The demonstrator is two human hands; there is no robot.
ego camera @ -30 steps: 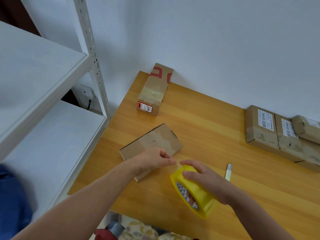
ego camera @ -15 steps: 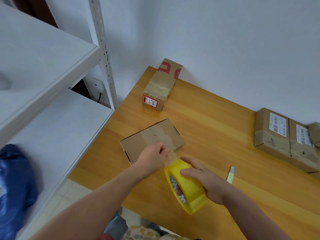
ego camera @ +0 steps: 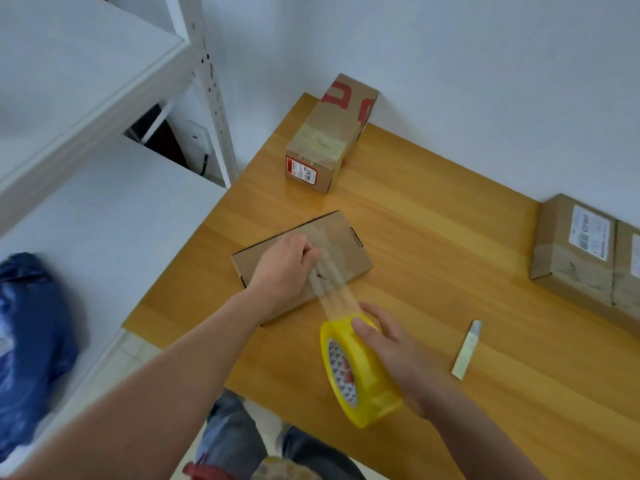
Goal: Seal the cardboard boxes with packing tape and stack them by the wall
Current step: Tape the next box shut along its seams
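A flat brown cardboard box (ego camera: 341,247) lies near the table's left front corner. My left hand (ego camera: 285,268) pinches the free end of clear tape over the box's top. The stretched tape strip (ego camera: 332,289) runs back to a yellow tape roll (ego camera: 360,375), which my right hand (ego camera: 391,351) grips in front of the box. A taller box with red print (ego camera: 332,133), taped across its top, stands by the wall. Taped, labelled boxes (ego camera: 575,251) sit by the wall at the right.
A small white cutter blade (ego camera: 467,348) lies on the wooden table (ego camera: 433,237) right of my right hand. White metal shelving (ego camera: 104,202) stands at the left, with a blue bag (ego camera: 31,341) on its lower shelf. My legs show below the table's front edge.
My left hand has pulled the tape end away from the roll and out over the flat box, so the strip is longer. The view has shifted left and closer.
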